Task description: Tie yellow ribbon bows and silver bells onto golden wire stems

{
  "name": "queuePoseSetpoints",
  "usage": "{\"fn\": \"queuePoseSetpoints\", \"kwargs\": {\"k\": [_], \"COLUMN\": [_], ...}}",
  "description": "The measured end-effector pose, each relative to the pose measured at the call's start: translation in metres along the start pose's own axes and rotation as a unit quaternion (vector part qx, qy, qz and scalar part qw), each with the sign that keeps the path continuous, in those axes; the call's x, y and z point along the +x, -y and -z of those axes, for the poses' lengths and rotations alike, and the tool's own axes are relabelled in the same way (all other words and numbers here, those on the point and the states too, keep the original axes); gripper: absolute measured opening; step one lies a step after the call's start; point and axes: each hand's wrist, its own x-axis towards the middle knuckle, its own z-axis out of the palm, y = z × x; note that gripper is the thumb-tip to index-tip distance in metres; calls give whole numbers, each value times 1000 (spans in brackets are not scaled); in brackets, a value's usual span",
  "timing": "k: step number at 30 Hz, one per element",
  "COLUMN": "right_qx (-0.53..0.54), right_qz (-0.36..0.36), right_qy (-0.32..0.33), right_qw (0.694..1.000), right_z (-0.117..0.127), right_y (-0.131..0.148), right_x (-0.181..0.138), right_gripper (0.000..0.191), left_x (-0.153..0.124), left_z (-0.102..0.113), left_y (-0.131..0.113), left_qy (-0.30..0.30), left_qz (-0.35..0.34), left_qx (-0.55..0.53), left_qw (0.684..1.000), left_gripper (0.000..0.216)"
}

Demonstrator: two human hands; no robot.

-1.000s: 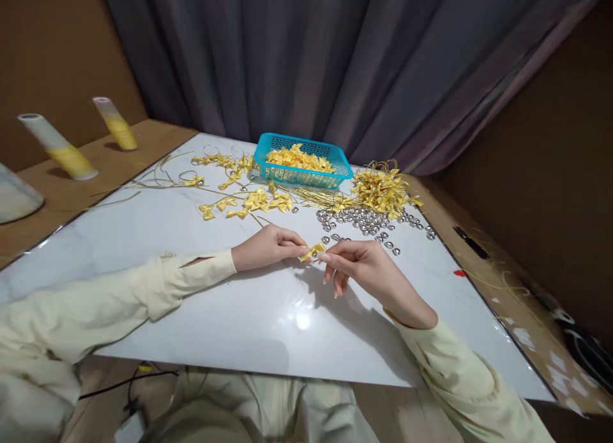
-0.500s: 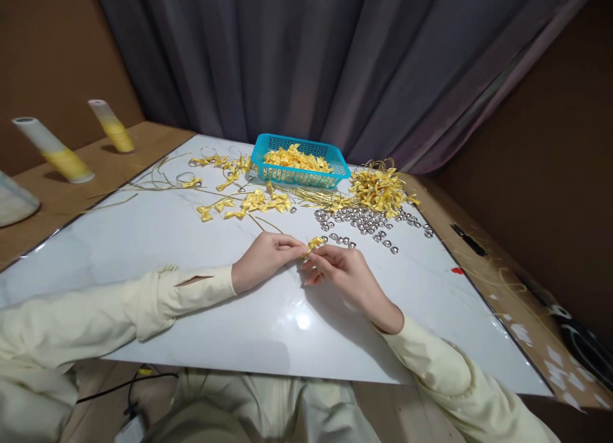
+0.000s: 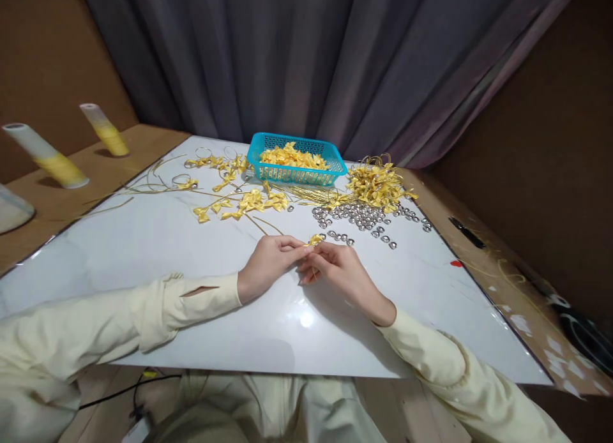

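Note:
My left hand and my right hand meet over the middle of the white board. Both pinch one small yellow ribbon bow between their fingertips, with the fingers curled in. Just behind the hands lies a scatter of small silver metal pieces. A row of yellow bows on thin gold wire lies to the left of them. Further back stands a blue plastic basket filled with yellow bows.
A heap of yellow bows with gold wire loops lies right of the basket. Two tilted white-and-yellow cones stand on the wooden top at left. A grey curtain hangs behind. A small red spot marks the board's right edge.
My right hand has drawn in to the left and curled closer against my left hand, both still on the bow. The view has drifted slightly.

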Motion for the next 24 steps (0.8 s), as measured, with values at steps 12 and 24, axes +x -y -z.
{"fn": "queuePoseSetpoints", "kwargs": {"k": [12,24], "right_qx": [-97,-55], "right_qz": [23,15], "right_qy": [-59,134], "right_qw": [993,989], "right_z": [34,54], "right_y": [11,7], "right_x": [9,26], "right_gripper": [17,21], "left_x": [3,-2], "left_z": [3,12], "left_y": [-2,5], "left_qy": [-21,40], "left_qz": [-52,-198], "left_qx": [92,266], "left_qw": [994,943], "left_gripper": [19,18]}}
